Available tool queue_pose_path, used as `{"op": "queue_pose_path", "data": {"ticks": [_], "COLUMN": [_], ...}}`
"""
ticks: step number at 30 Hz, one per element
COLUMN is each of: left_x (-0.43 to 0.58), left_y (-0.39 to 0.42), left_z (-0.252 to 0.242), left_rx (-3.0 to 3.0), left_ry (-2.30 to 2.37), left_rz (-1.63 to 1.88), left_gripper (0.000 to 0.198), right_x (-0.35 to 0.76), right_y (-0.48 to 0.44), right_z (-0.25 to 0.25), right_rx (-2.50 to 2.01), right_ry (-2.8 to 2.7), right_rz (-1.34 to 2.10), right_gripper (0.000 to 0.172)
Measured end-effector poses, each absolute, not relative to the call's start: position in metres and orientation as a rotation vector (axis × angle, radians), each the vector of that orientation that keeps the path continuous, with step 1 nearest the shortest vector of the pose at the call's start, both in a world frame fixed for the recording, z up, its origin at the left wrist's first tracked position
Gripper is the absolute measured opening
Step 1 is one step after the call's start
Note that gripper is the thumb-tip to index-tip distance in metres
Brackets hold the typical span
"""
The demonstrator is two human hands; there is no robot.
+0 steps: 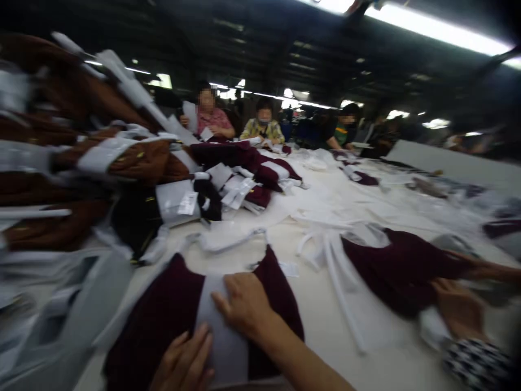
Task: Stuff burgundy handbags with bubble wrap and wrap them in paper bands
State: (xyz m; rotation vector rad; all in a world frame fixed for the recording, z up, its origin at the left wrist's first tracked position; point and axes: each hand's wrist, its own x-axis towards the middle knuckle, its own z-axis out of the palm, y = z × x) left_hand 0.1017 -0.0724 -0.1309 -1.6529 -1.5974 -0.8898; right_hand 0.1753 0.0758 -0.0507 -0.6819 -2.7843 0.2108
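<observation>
Left hand (183, 361) laid flat, right hand (246, 304) half-curled, grip unclear, on pale-banded maroon garment (163, 304). Left, brown bundles (140, 162); right, co-worker's hand (459, 307).

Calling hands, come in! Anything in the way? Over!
Left hand at edge of pale strip, right hand on top. Strip over maroon garment. Another person's hand at second garment, apart, to the right.

My left hand (185, 361): wrist cut off by lower edge. Maroon garment (154, 309): middle hidden under white strip (226, 342) (itself partly under my right hand (246, 304)). Barcode label (188, 203): print too blurred to read.
</observation>
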Motion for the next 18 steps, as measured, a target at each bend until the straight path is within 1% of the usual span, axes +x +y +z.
{"op": "queue_pose_path", "data": {"ticks": [4, 7, 10, 13, 15, 18], "left_x": [0.102, 0.107, 0.114, 0.111, 0.105, 0.096], "left_y": [-0.098, -0.101, -0.097, -0.075, -0.054, -0.028], "left_z": [-0.128, -0.107, -0.071, -0.042, -0.035, -0.038], "left_rx": [-1.682, -1.679, -1.712, -1.788, -1.881, -1.921], "left_ry": [-1.735, -1.821, -1.945, -2.091, -2.168, -2.312], "left_rz": [-0.68, -0.62, -0.682, -0.835, -0.861, -0.862], "left_gripper": [0.029, 0.03, 0.025, 0.026, 0.031, 0.032], "right_x": [0.172, 0.172, 0.173, 0.174, 0.174, 0.174], "right_y": [0.08, 0.078, 0.076, 0.076, 0.078, 0.083], "right_z": [-0.052, -0.049, -0.047, -0.048, -0.051, -0.055], "right_rx": [-0.659, -0.596, -0.572, -0.555, -0.524, -0.448], "right_ry": [-2.861, -2.874, -2.895, -2.943, -2.974, -3.013], "right_rz": [0.239, 0.258, 0.233, 0.201, 0.206, 0.234], "right_gripper": [0.038, 0.04, 0.04, 0.034, 0.028, 0.026]}}
